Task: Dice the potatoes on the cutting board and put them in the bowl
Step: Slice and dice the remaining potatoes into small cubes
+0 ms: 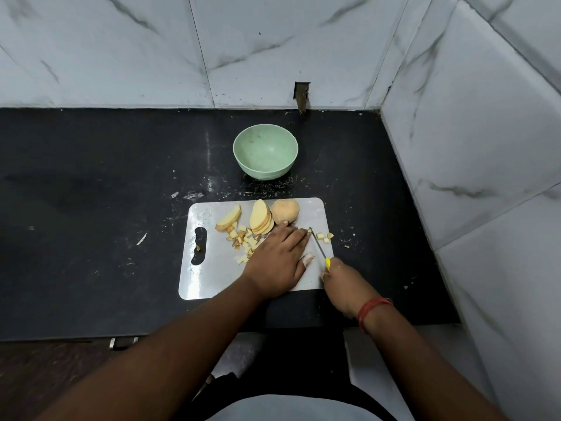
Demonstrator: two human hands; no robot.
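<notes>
we judge dicing underway: left hand (277, 258) flat, pinning potato strips, right hand (343, 281) gripping the knife (317, 244), cut cubes (243, 241) left of it, empty bowl (265, 154) beyond; next, even crosscuts clear of fingertips.

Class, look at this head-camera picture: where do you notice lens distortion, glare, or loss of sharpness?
Head view: wide-angle bending curves the wall tiles and the countertop edge towards the corners; pale glare streaks the countertop left of the green bowl; the forearms at the bottom look stretched and soft, while the cutting board and diced potato pieces at centre are sharper.
</notes>
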